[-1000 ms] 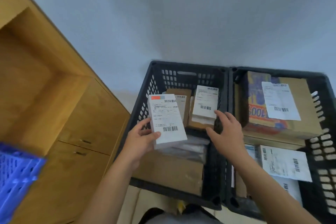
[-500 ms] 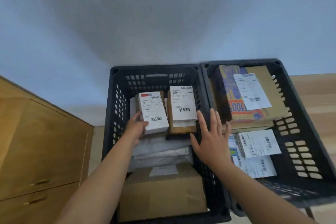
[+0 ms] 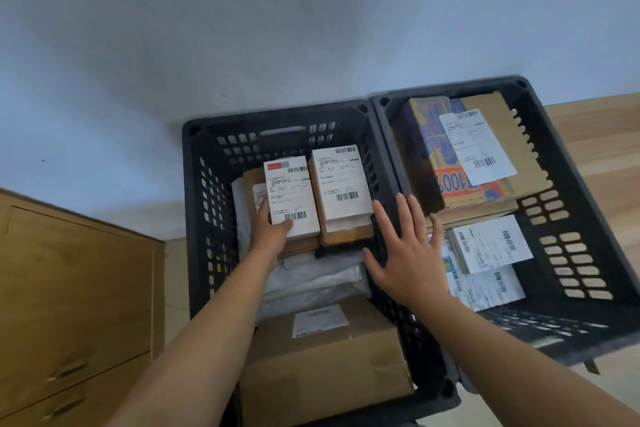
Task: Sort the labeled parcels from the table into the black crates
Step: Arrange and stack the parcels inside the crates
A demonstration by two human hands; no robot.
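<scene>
Two black crates stand side by side against the wall. Inside the left crate (image 3: 207, 163) my left hand (image 3: 272, 230) grips a small white labeled parcel (image 3: 291, 198) by its near end, low among the other parcels. Beside it lies a brown box with a white label (image 3: 341, 184). My right hand (image 3: 405, 250) is flat with fingers spread, resting on the shared rim between the crates. The right crate (image 3: 568, 218) holds a large printed carton (image 3: 460, 156) and white labeled parcels (image 3: 488, 246).
In the left crate's near end lies a brown cardboard box (image 3: 325, 364), with grey plastic mailers (image 3: 311, 284) behind it. A wooden cabinet (image 3: 76, 305) stands to the left. A wooden surface (image 3: 602, 142) shows behind the right crate.
My left hand has brought the white parcel down from above the left crate to beside the brown box. My right hand has spread flat on the rim. The camera turned right.
</scene>
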